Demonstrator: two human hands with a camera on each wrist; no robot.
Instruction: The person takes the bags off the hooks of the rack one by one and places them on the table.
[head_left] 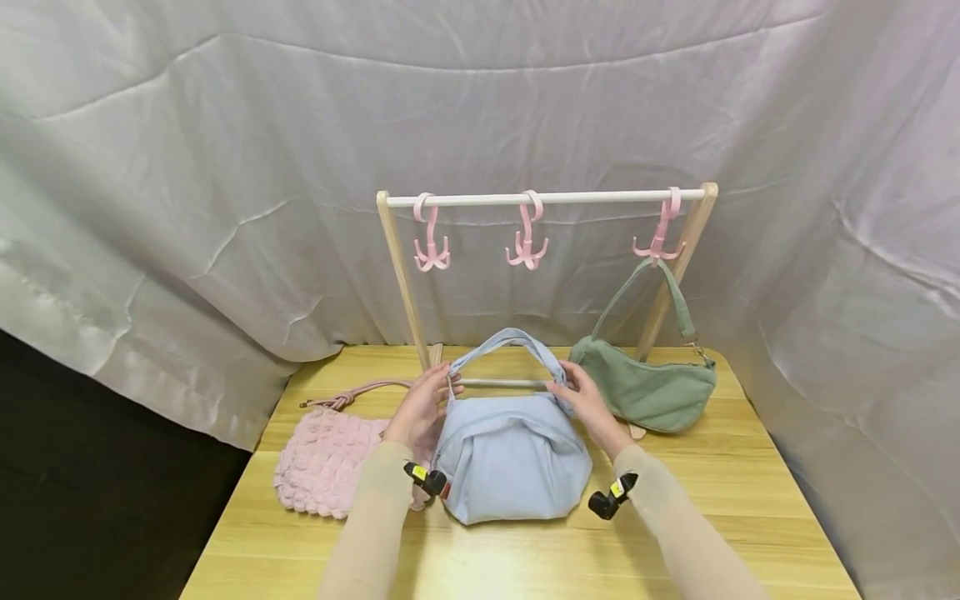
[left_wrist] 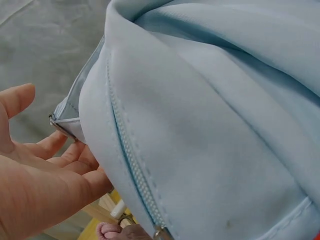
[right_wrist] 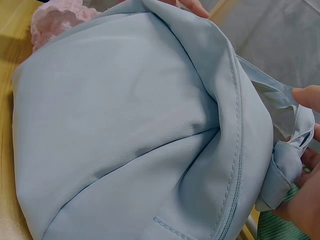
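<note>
A light blue handbag (head_left: pixel 517 471) stands on the wooden table between both hands, its strap (head_left: pixel 512 335) arched upward. At the strap's left end is my left hand (head_left: pixel 422 407). The left wrist view shows its thumb apart from the bag and its loosely bent fingers (left_wrist: pixel 75 157) touching near the metal ring (left_wrist: pixel 62 129). On the other side my right hand (head_left: pixel 588 402) holds the strap by its knotted end (right_wrist: pixel 282 170), thumb in front and fingers behind. A zipper (left_wrist: pixel 131 155) runs along the bag's top edge.
Behind the bag stands a rack with a white rail (head_left: pixel 480 200) and pink hooks (head_left: pixel 527 237). A green bag (head_left: pixel 652 387) hangs by its strap from the right hook (head_left: pixel 660 233). On the left lies a fluffy pink bag (head_left: pixel 330 462). Grey curtains (head_left: pixel 480 108) surround the table.
</note>
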